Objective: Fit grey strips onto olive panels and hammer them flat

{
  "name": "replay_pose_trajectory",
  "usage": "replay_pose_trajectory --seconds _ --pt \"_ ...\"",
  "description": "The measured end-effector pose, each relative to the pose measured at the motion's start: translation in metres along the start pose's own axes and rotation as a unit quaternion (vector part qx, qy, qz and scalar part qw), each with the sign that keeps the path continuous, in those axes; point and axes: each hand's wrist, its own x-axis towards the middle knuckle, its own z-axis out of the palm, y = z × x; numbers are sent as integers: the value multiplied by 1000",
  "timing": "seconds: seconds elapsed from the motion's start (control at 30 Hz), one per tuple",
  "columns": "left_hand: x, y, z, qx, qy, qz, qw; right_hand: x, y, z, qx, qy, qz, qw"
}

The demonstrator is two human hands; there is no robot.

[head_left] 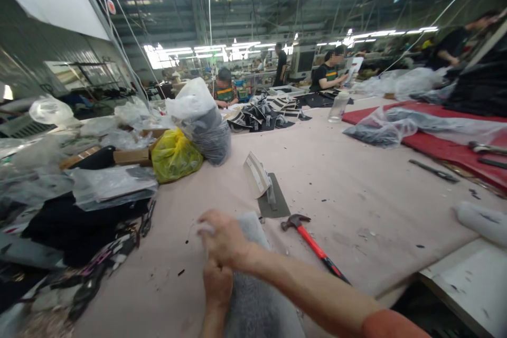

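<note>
My left hand (218,286) is closed in a fist beside the left edge of a grey felt-like cloth strip (257,301). Above it and partly over it, my right hand (224,237) has its fingers bent together, blurred by motion. Something whitish shows at those fingertips, too smeared to name. What the left fingers hold is hidden. Beyond the hands, a dark grey flat piece (279,200) lies under a pale curved strip (256,174) that stands tilted. A claw hammer (312,243) with a red and black handle rests to the right of my forearm.
A yellow plastic bag (176,156) and a tall clear bag of dark goods (206,127) stand at left. Black pieces (261,116) are heaped at the far edge near a plastic bottle (338,107). Dark scissors (433,170) lie at right. Co-workers (330,74) sit beyond.
</note>
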Motion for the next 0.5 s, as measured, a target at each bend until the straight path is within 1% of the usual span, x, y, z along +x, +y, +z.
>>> replay_pose_trajectory --seconds 0.07,0.13,0.2,0.23,0.3,0.37,0.43,0.5 --pt "1 0 0 16 -20 -19 999 30 63 -27 -44 30 98 994" --pt "3 -1 1 34 -33 -43 998 55 119 -54 -93 62 199 974" --pt "4 -4 1 39 -36 -57 997 74 163 -73 -123 63 275 951" --pt "5 -6 2 40 -35 -60 997 82 180 -79 -129 51 303 943" --pt "5 -10 3 42 -37 -66 996 96 204 -81 -127 13 337 933" --pt "5 -14 3 44 -41 -72 996 111 216 -75 -118 -23 348 930" --pt "5 -14 3 45 -44 -76 995 126 219 -67 -110 -45 346 931" --pt "5 -11 3 44 -39 -73 996 139 214 -62 -104 -58 336 934"
